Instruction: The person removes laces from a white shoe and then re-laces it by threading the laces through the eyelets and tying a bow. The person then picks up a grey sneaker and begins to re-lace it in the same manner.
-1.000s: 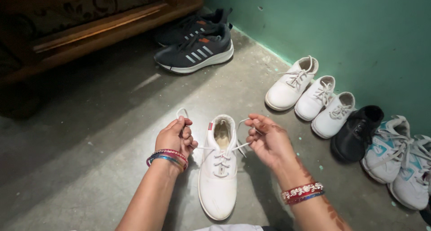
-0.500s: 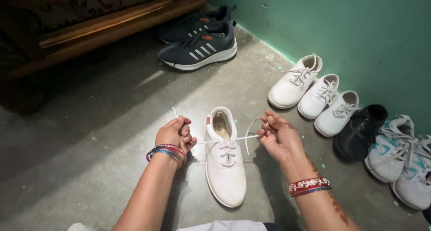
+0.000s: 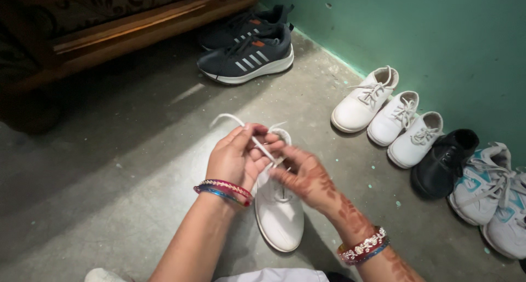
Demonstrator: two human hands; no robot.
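Laces (image 3: 241, 123) now crossed; hands (image 3: 274, 164) converged over shoe (image 3: 279, 216).

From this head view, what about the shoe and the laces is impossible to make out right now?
- White shoe: its eyelets and tongue are covered by both hands.
- Lace: where the ends cross is hidden between the left hand and right hand; whether a knot exists cannot be told.
- Right hand fingertips: motion-blurred.
- Grey-and-teal sneakers: cut off by the right edge.
- Rear dark sneaker: partly hidden by its pair.
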